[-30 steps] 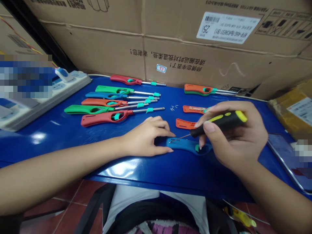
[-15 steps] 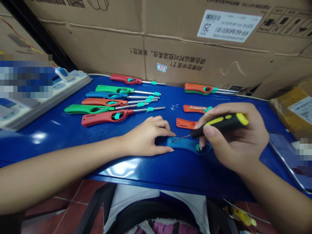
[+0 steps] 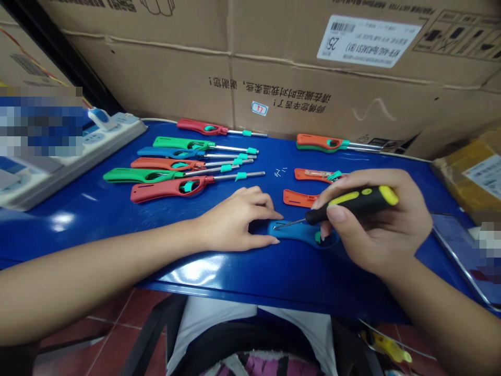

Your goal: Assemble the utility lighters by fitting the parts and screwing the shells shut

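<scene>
On the blue table lies a blue gas lighter (image 3: 295, 233) with a green trigger, its long barrel hidden behind my right hand. My left hand (image 3: 245, 216) pinches the handle's left end between thumb and fingers. Wrapped in my right hand (image 3: 385, 224) is a black and yellow screwdriver (image 3: 354, 202), held at a low slant. Its thin shaft points left, and the tip meets the lighter's handle close to my left fingertips. Beyond my right hand lie an opened orange lighter half (image 3: 313, 174) with parts inside and an orange shell half (image 3: 299, 198), both partly covered by my fingers.
Several lighters, including a red one (image 3: 168, 189), lie at the back left. An orange and green pair (image 3: 319, 142) rests against the large carton (image 3: 176, 68). Small screws (image 3: 279, 172) lie mid-table. A power strip (image 3: 74, 159) is left, a phone (image 3: 464, 256) right.
The screwdriver's handle has dipped slightly in my right hand, its tip staying at nearly the same spot. My left hand and the blue lighter have kept still.
</scene>
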`<state>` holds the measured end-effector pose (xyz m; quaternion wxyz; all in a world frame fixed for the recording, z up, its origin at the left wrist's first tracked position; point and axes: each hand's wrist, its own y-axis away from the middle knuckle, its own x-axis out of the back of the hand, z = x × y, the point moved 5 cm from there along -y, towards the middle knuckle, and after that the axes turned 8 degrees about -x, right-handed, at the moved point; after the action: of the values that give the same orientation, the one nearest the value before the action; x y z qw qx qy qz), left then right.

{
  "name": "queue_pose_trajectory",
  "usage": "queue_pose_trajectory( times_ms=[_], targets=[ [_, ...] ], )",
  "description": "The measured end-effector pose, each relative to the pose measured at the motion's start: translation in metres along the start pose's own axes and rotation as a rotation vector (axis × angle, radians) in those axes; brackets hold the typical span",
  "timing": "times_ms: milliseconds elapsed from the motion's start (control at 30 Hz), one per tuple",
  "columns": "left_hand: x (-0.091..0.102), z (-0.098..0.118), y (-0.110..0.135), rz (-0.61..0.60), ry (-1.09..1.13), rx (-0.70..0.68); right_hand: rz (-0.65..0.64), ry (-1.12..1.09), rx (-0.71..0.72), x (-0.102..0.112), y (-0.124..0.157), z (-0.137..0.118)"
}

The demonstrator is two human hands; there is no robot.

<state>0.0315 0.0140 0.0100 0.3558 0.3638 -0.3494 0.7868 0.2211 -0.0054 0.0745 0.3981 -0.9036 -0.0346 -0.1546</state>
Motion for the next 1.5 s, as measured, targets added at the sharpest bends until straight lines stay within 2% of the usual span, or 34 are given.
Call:
queue_pose_trajectory(
  times_ms=[233, 467, 700, 933, 1167, 1500],
  targets=[
    [-0.001, 0.000, 0.002, 0.013, -0.004, -0.012, 0.074, -0.014, -0.060, 0.003, 0.003, 0.006],
    [0.010, 0.006, 0.000, 0.180, 0.111, -0.070, 0.127, -0.160, -0.092, 0.002, 0.002, 0.000],
    [0.015, 0.008, 0.001, 0.249, 0.126, -0.117, 0.208, -0.255, -0.141, 0.006, 0.002, 0.007],
    [0.014, 0.008, 0.001, 0.234, 0.091, -0.128, 0.222, -0.240, -0.141, 0.006, 0.001, 0.009],
    [0.015, 0.008, 0.001, 0.220, 0.058, -0.109, 0.158, -0.191, -0.150, 0.002, 0.004, 0.007],
    [0.013, 0.006, 0.002, 0.207, 0.025, -0.095, 0.181, -0.190, -0.121, 0.003, 0.004, 0.005]
  ],
)
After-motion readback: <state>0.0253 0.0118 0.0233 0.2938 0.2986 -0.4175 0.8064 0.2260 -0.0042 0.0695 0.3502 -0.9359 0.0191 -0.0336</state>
